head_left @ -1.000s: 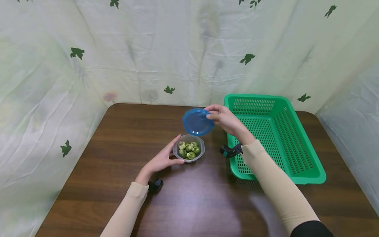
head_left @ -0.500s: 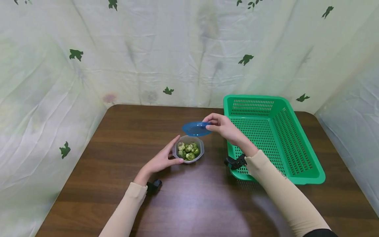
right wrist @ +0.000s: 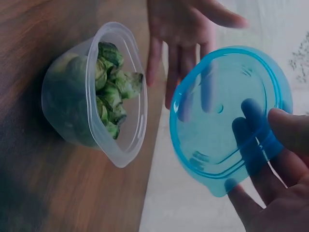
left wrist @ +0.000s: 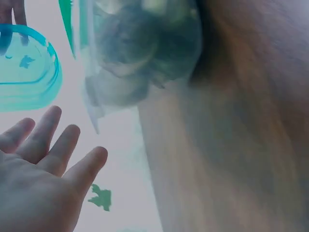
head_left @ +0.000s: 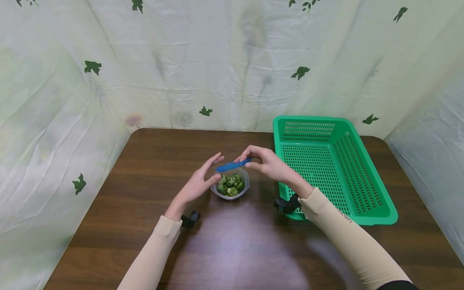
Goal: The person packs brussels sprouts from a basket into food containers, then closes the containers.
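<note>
A clear plastic container (head_left: 237, 196) of Brussels sprouts (right wrist: 113, 92) stands uncovered on the table. Just above its far rim, my right hand (head_left: 266, 163) pinches a translucent blue lid (right wrist: 222, 116) by the edge, thumb on one face and fingers on the other. The lid looks nearly edge-on in the head view and is apart from the container. My left hand (head_left: 197, 183) is raised at the container's left with its fingers spread and straight, holding nothing. In the left wrist view the container (left wrist: 145, 63) fills the top, beyond the left hand's fingers (left wrist: 87, 166).
A green perforated basket (head_left: 377, 220) stands on the right of the brown wooden table (head_left: 152, 169), close to my right forearm. A pale curtain (head_left: 232, 60) with green leaf shapes hangs behind the table and along its sides.
My right hand has lowered the lid toward the container and tilted it from facing me to edge-on. My left hand has let go of the container and lifted slightly.
</note>
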### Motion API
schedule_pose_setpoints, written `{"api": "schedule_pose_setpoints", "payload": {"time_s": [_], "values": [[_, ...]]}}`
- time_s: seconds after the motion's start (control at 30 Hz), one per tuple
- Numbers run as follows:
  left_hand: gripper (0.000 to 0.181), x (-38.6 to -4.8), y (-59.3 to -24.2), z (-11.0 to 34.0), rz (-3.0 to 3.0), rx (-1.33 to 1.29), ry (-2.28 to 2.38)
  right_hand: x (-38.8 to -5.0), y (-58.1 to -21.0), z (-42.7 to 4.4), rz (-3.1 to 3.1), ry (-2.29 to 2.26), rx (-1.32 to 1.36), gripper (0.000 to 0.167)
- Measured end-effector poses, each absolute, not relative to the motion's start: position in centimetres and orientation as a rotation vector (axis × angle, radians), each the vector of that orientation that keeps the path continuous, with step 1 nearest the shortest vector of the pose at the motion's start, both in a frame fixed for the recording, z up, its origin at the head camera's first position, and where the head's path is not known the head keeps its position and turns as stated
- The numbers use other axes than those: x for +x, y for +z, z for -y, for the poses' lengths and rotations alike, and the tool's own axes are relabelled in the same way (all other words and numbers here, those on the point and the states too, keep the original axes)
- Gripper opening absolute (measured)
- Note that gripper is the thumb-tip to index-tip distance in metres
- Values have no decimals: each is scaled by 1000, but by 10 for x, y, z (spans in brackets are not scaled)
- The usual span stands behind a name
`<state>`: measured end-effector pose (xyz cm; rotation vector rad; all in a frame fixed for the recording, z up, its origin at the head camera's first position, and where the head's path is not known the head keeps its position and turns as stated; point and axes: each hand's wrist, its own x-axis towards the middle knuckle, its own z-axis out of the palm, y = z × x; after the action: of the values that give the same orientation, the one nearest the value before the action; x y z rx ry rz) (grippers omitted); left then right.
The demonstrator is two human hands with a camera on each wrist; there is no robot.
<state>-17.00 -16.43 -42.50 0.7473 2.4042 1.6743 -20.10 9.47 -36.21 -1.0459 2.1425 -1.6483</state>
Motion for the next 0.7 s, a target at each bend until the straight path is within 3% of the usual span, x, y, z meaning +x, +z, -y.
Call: {"api": "schedule_pose_setpoints", "payload": {"time_s": [0.47, 0.7], "values": [[82, -170, -417, 159, -2389, 723, 1717, -193, -359, -91, -2377, -1490, -1213, 12], [77, -167, -413, 158, -2404, 623, 1695, -191, -358, -90, -2461, -1378, -1197, 17]]}}
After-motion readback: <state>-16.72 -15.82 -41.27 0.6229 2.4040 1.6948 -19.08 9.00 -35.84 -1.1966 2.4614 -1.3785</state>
